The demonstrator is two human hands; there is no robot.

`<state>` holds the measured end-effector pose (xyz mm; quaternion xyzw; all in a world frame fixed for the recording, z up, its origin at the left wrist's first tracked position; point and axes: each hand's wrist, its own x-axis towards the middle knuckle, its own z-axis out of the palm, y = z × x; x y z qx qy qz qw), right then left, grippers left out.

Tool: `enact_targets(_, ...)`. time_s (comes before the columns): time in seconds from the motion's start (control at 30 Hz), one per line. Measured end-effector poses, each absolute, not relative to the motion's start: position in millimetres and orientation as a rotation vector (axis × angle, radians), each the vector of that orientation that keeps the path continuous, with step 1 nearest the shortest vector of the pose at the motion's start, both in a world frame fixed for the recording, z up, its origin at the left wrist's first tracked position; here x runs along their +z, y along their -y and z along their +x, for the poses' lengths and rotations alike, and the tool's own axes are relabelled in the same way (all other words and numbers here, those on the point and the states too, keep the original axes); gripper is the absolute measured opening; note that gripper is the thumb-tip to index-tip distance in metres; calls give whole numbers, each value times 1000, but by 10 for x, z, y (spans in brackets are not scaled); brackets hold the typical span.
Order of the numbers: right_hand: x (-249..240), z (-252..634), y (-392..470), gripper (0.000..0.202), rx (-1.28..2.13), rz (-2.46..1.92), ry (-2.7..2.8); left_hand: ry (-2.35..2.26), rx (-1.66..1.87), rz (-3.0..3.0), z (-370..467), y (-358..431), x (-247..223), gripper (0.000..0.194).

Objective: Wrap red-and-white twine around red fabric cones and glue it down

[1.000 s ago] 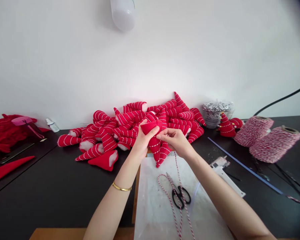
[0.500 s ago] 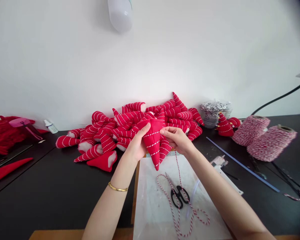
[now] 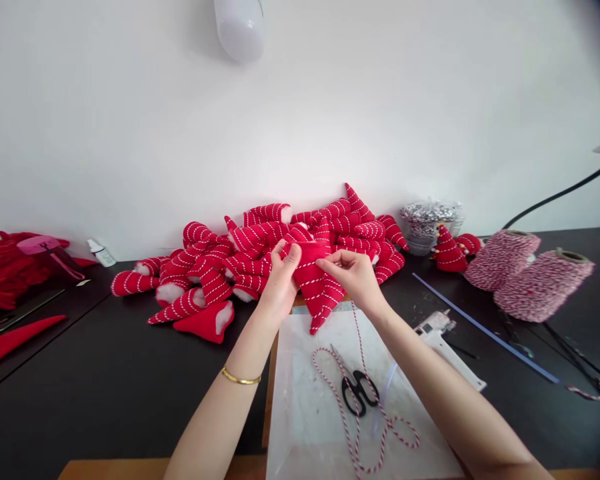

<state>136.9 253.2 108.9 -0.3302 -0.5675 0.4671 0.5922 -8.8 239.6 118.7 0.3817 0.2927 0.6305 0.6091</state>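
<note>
A red felt cone (image 3: 311, 283) hangs point down between my hands, with red-and-white cord lines across it. My left hand (image 3: 283, 277) grips its upper left edge, thumb in front. At the cone's right side, my right hand (image 3: 353, 275) is closed in a pinch; whether it holds cord or felt is too small to tell. The twisted cord (image 3: 359, 333) runs down from beneath my right hand and loops over the white board (image 3: 300, 400). Black-handled scissors (image 3: 359, 393) lie on the board, partly under the cord.
Behind my hands is a pile of striped red cones (image 3: 215, 267). On the right are two cord spools (image 3: 543, 287), a glue gun (image 3: 445, 340), a blue strip (image 3: 485, 330) and a clear tub (image 3: 423, 227). Red fabric (image 3: 10, 273) and a small bottle (image 3: 101, 253) sit on the left.
The cone has turned in my hands and its tip sits slightly higher. My left hand has shifted right, with more of its fingers showing. My right hand has moved slightly left.
</note>
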Motion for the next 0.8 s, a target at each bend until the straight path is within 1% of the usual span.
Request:
enact_targets(0.07, 1102, 1350, -2482, 30, 987, -751, 1431, -806, 1527, 959, -75, -2398, 1171, 100)
enact_targets(0.1, 1111, 1350, -2460, 29, 979, -737, 1488, -864, 1540, 977, -73, -2394, 1171, 102)
enact_targets(0.13, 1122, 1358, -2446, 28, 986, -724, 1536, -901, 1539, 975, -74, -2388, 1179, 99)
enact_targets(0.23, 1154, 1421, -2459, 26, 1034, -711, 1584, -894, 1537, 926, -104, -2358, 1236, 80)
enact_targets(0.33, 1165, 1496, -2538, 26, 1110, -719, 1519, -855, 1496, 927, -149, -2329, 1297, 72)
enact_targets(0.4, 1153, 1525, -2594, 27, 1189, -725, 1461, -843, 1452, 935, -169, -2321, 1317, 66)
enact_targets(0.5, 1114, 1540, -2655, 31, 1292, -739, 1395, -736, 1401, 967, -183, -2328, 1314, 48)
enact_targets(0.57, 1083, 1545, -2679, 34, 1351, -739, 1381, -666, 1373, 943, -191, -2340, 1300, 39)
enact_targets(0.67, 1044, 1547, -2691, 38, 1479, -714, 1363, -635, 1300, 866, -209, -2361, 1271, 37)
enact_targets(0.8, 1020, 1517, -2671, 41, 1628, -651, 1338, -607, 1226, 818, -215, -2389, 1231, 44)
